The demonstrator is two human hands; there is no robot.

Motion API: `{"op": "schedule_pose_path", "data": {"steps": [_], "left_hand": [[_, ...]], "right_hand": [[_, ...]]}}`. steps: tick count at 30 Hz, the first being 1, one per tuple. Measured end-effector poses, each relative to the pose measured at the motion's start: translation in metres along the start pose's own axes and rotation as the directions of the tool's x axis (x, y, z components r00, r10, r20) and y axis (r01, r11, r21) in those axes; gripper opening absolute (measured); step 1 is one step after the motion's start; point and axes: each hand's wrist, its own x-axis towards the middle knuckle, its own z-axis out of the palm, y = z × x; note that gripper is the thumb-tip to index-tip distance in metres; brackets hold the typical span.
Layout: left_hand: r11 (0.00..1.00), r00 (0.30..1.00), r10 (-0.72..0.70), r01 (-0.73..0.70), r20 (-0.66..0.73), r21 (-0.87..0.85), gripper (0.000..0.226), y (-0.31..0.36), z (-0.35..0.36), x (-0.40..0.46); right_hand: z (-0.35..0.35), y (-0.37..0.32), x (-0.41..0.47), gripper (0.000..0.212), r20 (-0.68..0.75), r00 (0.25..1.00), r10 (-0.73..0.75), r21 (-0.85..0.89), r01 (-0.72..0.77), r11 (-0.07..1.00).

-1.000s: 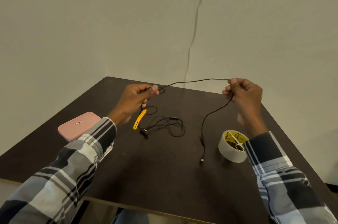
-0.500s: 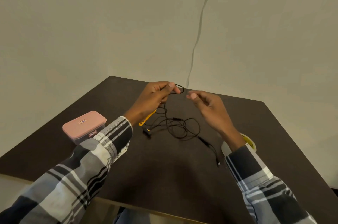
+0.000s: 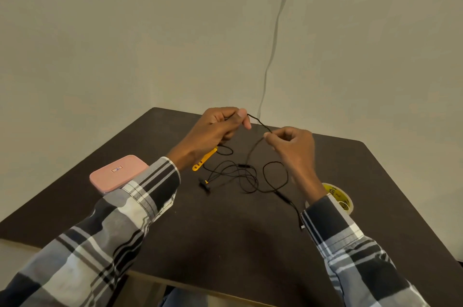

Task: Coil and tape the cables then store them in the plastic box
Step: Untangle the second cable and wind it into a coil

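Head view: above the dark table (image 3: 225, 244), the left hand (image 3: 215, 131) pinches the thin black cable (image 3: 240, 176) at its top; the right hand (image 3: 293, 149), at its 4 o'clock, pinches the same strand. Loose loops lie below. The pink-lidded plastic box (image 3: 117, 172) sits at 9 o'clock, the tape roll (image 3: 338, 197) at 4 o'clock.

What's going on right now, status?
Left hand and right hand both pinch the black cable. Mostly uncoiled on table. Tape roll untouched. Nothing blocking.
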Motion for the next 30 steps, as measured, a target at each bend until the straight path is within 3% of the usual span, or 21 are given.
{"op": "schedule_pose_path", "data": {"steps": [3, 8, 10, 12, 15, 18, 21, 24, 26, 30], "left_hand": [[1.0, 1.0, -0.009, 0.009, 0.001, 0.005, 0.036, -0.001, -0.001, -0.001], [0.999, 0.999, -0.049, 0.049, -0.013, 0.013, 0.036, -0.005, 0.0, -0.002], [0.997, 0.998, -0.064, 0.064, -0.016, 0.034, 0.037, -0.008, 0.001, -0.002], [0.996, 0.998, -0.068, 0.068, -0.007, 0.058, 0.038, -0.01, 0.003, -0.002], [0.994, 0.997, -0.069, 0.066, 0.03, 0.092, 0.036, -0.011, 0.008, 0.001], [0.99, 0.995, -0.066, 0.057, 0.07, 0.127, 0.032, -0.011, 0.012, 0.003], [0.99, 0.992, -0.08, 0.068, 0.093, 0.126, 0.03, -0.012, 0.011, 0.002], [0.986, 0.991, -0.12, 0.111, 0.062, 0.127, 0.03, -0.016, 0.004, -0.001], [0.984, 0.99, -0.137, 0.13, 0.045, 0.122, 0.03, -0.021, 0.0, -0.004], [0.981, 0.985, -0.161, 0.153, 0.061, 0.117, 0.028, -0.027, -0.003, -0.006]], "right_hand": [[-0.011, 0.0, 0.008, 0.007, -0.137, 0.988, -0.066, -0.129, 0.049, 0.99], [-0.028, 0.002, 0.023, 0.008, -0.17, 0.976, -0.134, -0.24, 0.091, 0.967], [-0.034, 0.003, 0.026, 0.01, -0.071, 0.993, -0.099, -0.273, 0.076, 0.959], [-0.038, 0.001, 0.025, 0.029, 0.128, 0.99, -0.062, -0.25, 0.092, 0.964], [-0.036, -0.012, 0.015, 0.052, 0.422, 0.903, -0.079, -0.104, 0.135, 0.985], [-0.032, -0.028, 0.005, 0.034, 0.514, 0.849, -0.118, 0.034, 0.118, 0.992], [-0.029, -0.036, 0.004, 0.009, 0.46, 0.873, -0.163, 0.012, 0.177, 0.984], [-0.033, -0.035, 0.008, 0.008, 0.29, 0.944, -0.161, -0.016, 0.173, 0.985], [-0.041, -0.035, 0.011, 0.01, 0.144, 0.976, -0.162, 0.055, 0.156, 0.986], [-0.05, -0.037, 0.016, 0.01, -0.025, 0.988, -0.153, 0.188, 0.155, 0.97]]}}
